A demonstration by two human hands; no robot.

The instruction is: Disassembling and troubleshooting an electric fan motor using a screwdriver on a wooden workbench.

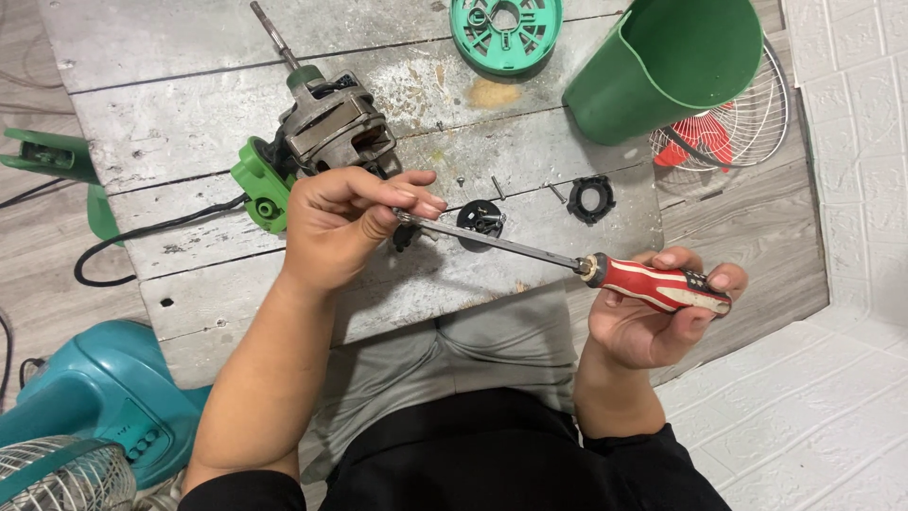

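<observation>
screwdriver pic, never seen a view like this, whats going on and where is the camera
The camera sits on the person's head and looks down at their own two hands over a worn wooden board. The right hand holds a screwdriver by its red handle; the left hand pinches the tip of its shaft. On the board lie a fan motor with a green part, a green round cover, a green bucket, black rings and loose screws. A teal fan stands lower left.

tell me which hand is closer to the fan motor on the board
Left. The left hand sits right at the fan motor, pinching the screwdriver tip just below it. The right hand holds the red handle well off to the motor's lower right.
</observation>
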